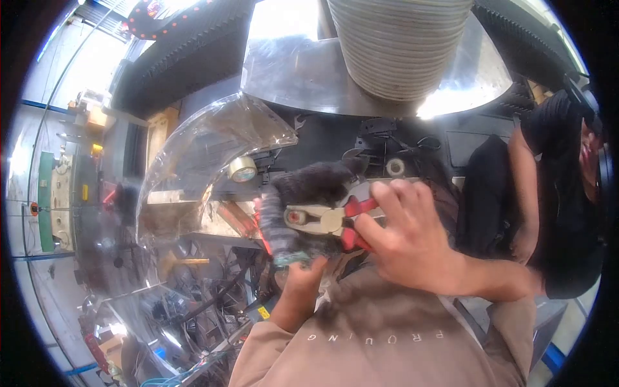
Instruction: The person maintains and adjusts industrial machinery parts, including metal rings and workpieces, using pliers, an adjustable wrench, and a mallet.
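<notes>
My right hand is closed round the red handles of a pair of pliers. The plier jaws point left and are spread around a small round metal piece with a reddish centre. My left hand is below and to the left, its fingers against a dark grey, ribbed fabric-like item that curves round the jaws. Most of the left fingers are hidden behind that item. Red edges show at its left side.
A roll of tape and a clear curved plastic sheet lie ahead left. A ribbed grey stack stands on a shiny metal plate. Another ring-shaped roll lies beyond the pliers. A person in black is at the right.
</notes>
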`<action>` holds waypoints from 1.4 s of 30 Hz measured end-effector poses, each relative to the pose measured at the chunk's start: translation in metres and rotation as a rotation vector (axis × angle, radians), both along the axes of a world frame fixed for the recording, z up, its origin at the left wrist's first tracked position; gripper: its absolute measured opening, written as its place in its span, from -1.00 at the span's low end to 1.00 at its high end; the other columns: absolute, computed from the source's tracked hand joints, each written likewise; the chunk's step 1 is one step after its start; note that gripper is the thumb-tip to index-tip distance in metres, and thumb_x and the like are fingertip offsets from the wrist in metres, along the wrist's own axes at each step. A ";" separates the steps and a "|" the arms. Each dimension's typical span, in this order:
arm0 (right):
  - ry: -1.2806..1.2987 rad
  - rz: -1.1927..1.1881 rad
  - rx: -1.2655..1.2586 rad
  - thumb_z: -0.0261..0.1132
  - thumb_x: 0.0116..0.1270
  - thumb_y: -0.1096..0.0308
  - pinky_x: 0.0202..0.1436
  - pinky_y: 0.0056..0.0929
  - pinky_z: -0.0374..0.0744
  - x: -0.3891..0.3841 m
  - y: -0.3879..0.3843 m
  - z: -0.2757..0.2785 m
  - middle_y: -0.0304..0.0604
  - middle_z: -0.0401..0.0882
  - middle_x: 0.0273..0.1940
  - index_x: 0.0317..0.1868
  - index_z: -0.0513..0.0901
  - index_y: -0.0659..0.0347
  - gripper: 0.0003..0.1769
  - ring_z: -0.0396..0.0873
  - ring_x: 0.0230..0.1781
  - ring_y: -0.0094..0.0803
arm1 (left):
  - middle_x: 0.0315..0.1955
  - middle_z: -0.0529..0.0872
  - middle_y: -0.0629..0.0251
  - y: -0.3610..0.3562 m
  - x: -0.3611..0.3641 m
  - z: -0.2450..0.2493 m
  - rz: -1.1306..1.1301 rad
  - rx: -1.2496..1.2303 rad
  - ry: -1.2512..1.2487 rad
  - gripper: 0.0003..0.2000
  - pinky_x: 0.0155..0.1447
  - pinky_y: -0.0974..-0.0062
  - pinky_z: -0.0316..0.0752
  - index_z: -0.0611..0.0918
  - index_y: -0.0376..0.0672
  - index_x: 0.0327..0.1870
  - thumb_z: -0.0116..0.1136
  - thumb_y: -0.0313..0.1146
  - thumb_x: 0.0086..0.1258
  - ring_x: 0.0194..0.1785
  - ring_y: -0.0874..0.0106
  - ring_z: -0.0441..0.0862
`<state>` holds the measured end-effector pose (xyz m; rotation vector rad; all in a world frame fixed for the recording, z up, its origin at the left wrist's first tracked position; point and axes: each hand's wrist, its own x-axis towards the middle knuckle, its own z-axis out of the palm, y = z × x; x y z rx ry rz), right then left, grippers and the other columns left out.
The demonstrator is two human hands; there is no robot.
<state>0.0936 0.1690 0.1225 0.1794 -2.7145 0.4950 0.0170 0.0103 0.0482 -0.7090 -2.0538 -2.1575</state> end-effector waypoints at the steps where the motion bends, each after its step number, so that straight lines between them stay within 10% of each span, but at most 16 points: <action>1: -0.012 -0.028 0.005 0.41 0.21 0.16 0.10 -0.08 0.35 0.003 0.002 0.006 -0.04 0.47 0.06 -0.17 0.67 -0.01 -0.78 0.44 0.08 -0.07 | 0.25 0.59 0.17 -0.011 0.003 0.001 -0.003 0.003 -0.010 -0.54 0.34 0.25 0.55 0.36 -0.18 0.48 -0.09 -0.19 0.66 0.25 0.29 0.61; 42: -0.047 -0.031 -0.033 0.41 0.08 0.21 0.11 -0.02 0.40 0.019 -0.003 0.019 -0.06 0.45 0.09 -0.25 0.68 -0.03 -0.80 0.45 0.08 -0.03 | 0.28 0.56 0.13 -0.037 0.015 -0.016 -0.060 0.264 -0.393 -0.53 0.34 0.22 0.55 0.35 -0.20 0.47 -0.05 -0.20 0.64 0.26 0.27 0.60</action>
